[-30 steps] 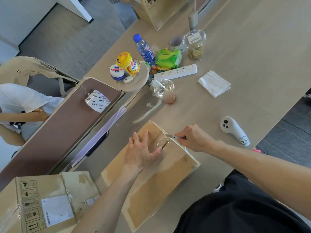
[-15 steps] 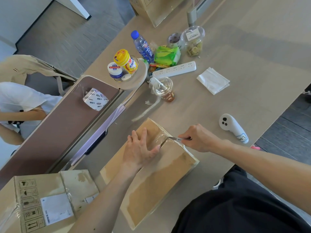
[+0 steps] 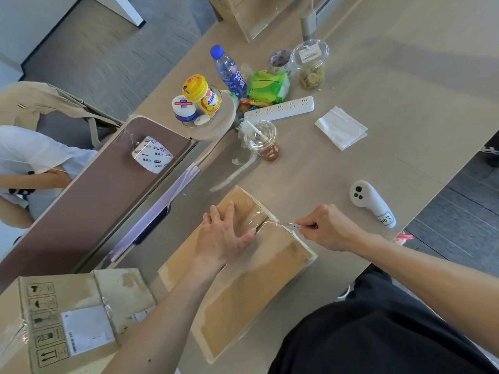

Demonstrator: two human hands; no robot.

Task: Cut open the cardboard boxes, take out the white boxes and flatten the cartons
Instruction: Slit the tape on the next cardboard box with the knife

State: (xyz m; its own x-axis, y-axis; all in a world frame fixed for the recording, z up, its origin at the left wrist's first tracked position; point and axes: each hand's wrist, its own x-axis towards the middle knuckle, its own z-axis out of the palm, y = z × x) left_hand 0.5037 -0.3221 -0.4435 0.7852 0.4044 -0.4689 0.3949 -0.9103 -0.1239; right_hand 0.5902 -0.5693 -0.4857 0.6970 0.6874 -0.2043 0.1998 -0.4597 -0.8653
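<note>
carton flat on table, near edge | left hand spread, pressing top | right hand pinching knife, blade at taped seam | stiff board, slick tape, probably light: brace flaps beside seam

Brown amid bright spots
Brown carton, paler patches; silver knife; beige grained table; yellow jar; blue-capped bottle; green packet; white napkin.
</note>
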